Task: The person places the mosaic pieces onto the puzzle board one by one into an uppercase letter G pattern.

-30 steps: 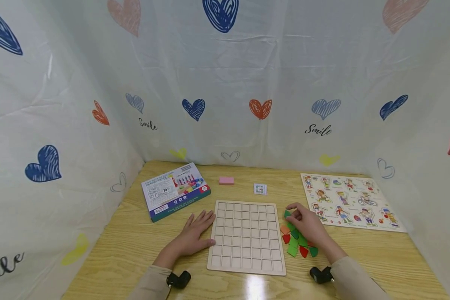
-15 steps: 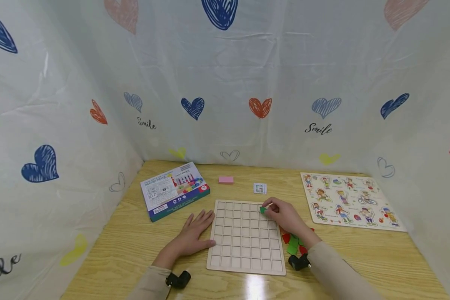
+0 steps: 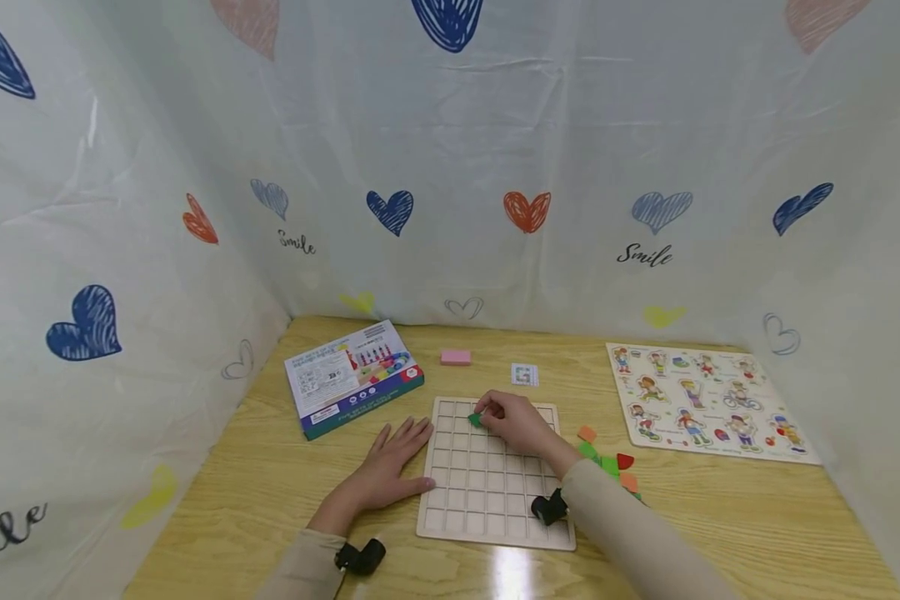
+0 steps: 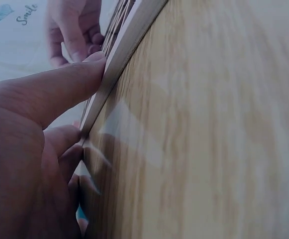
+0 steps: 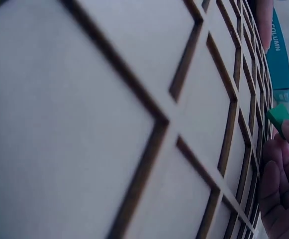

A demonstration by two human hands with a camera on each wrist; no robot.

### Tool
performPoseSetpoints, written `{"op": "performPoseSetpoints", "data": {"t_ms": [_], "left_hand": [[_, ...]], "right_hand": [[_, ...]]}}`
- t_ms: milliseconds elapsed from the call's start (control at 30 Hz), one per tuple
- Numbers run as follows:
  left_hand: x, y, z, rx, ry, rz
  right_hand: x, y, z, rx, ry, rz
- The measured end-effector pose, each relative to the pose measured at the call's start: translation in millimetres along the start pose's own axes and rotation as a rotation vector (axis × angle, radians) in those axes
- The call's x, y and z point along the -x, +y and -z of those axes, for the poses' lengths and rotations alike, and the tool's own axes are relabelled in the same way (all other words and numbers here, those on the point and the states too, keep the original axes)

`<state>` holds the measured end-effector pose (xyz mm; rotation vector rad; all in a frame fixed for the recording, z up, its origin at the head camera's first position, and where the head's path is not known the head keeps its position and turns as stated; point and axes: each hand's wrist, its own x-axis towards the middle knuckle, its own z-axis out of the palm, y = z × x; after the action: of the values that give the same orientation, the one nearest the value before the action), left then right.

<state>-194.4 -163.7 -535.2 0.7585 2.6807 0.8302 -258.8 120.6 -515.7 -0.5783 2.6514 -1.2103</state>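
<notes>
A pale wooden grid board (image 3: pixel 466 504) with square recesses lies at the middle of the table. My right hand (image 3: pixel 516 423) is over its far part and pinches a small dark green tile (image 3: pixel 476 420) between thumb and fingers. The right wrist view shows the green tile (image 5: pixel 278 118) at the fingertips, near the board's surface; whether it touches the board I cannot tell. My left hand (image 3: pixel 387 471) lies flat with spread fingers at the board's left edge. In the left wrist view the thumb (image 4: pixel 59 89) touches the board's side.
Green, red and orange tiles (image 3: pixel 610 465) lie right of the board, partly behind the right forearm. A boxed set (image 3: pixel 352 379) sits back left. A pink block (image 3: pixel 455 357) and a small printed card (image 3: pixel 525 374) lie behind the board. A picture puzzle board (image 3: pixel 708 404) lies right.
My right hand has carried the green tile from the pile at the right leftward over the board's far rows. The left hand stays at the board's left edge.
</notes>
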Motion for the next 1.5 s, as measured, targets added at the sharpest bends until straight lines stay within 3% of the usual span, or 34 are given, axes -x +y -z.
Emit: {"op": "performPoseSetpoints", "data": {"t_ms": [400,700,1100,1367,1500], "left_hand": [[0.2,1.8,1.0,0.017,0.002,0.013],[0.4,1.2,-0.1,0.008,0.009,0.02],[-0.7,3.0,-0.2,0.012,0.004,0.024],[-0.7,3.3,0.2,0.014,0.007,0.026],[-0.4,2.8,-0.4,0.007,0.007,0.024]], "right_hand": [[-11.4,-12,-12,0.077,-0.029,0.068],[-14.5,-19,-19,0.171,-0.047,0.076],[-8.3,-19,-19,0.189,-0.051,0.068],[-4.5,-17,-13,0.121,-0.071,0.044],[-0.3,-14,-9,0.103,-0.063,0.073]]}}
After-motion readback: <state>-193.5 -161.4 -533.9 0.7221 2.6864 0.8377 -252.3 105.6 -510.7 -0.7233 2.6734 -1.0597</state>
